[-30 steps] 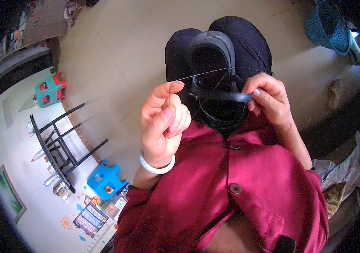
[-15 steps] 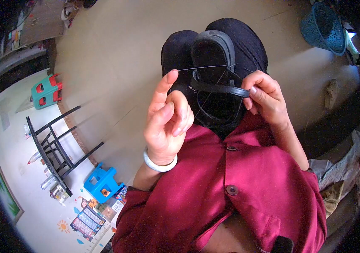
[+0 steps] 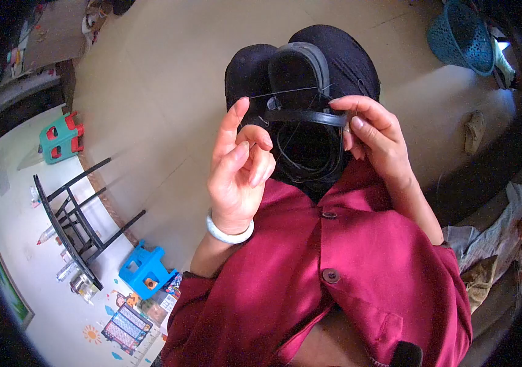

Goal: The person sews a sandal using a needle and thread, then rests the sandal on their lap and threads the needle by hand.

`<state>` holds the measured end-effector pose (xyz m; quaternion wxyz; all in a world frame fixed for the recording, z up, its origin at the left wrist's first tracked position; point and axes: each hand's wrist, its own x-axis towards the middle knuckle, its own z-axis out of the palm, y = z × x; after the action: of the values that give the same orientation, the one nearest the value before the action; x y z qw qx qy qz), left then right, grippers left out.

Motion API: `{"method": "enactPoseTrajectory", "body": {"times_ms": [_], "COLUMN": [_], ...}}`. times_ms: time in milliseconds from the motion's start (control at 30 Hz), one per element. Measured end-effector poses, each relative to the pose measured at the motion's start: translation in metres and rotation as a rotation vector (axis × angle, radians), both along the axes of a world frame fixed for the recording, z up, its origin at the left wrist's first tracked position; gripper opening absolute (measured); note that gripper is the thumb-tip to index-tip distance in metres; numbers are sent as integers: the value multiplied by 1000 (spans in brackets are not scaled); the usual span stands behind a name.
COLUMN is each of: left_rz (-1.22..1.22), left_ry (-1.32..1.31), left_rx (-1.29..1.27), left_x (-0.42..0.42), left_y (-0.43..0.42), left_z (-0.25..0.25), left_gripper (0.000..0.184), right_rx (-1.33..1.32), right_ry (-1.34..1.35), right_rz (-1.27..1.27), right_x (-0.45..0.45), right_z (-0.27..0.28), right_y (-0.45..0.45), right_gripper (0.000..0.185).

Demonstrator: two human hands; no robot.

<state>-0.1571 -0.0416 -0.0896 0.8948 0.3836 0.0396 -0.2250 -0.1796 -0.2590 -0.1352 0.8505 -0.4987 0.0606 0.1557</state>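
A black sandal [image 3: 297, 70] lies across my dark-trousered knees, its strap [image 3: 307, 117] arching up. My right hand [image 3: 380, 134] pinches the strap's end between thumb and fingers, with the index finger stretched along above it. Left of the sandal, my left hand [image 3: 239, 162] is raised with the index finger extended and the other fingers curled. A thin dark thread [image 3: 285, 91] runs taut from that index finger to the sandal's side near the strap. More thread crosses below the strap and loops over the right knee. A pale bracelet [image 3: 229, 235] circles my left wrist.
On the left stand a black table [image 3: 71, 226], a blue stool [image 3: 146, 269] and a green-and-red stool [image 3: 59, 138] near the wall. A blue basket [image 3: 461, 40] is at the upper right. Crumpled cloth [image 3: 487, 244] lies at the right.
My right index finger has straightened out along the strap. The strap's end has shifted left and up slightly. My left index finger has stretched upward, keeping the thread taut.
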Motion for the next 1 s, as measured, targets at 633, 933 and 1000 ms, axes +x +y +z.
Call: {"method": "enactPoseTrajectory", "body": {"times_ms": [633, 933, 1000], "left_rz": [32, -33, -59], "left_ry": [30, -60, -109], "left_rx": [109, 76, 46], "left_x": [0, -1, -2], "left_y": [5, 2, 0], "left_z": [-5, -2, 0], "left_gripper": [47, 52, 54], "right_rx": [-631, -521, -513], "right_ry": [-699, -604, -569], "right_rz": [172, 145, 106], "right_x": [0, 0, -1], "right_z": [29, 24, 23], "right_y": [1, 1, 2], "right_gripper": [39, 47, 51]}}
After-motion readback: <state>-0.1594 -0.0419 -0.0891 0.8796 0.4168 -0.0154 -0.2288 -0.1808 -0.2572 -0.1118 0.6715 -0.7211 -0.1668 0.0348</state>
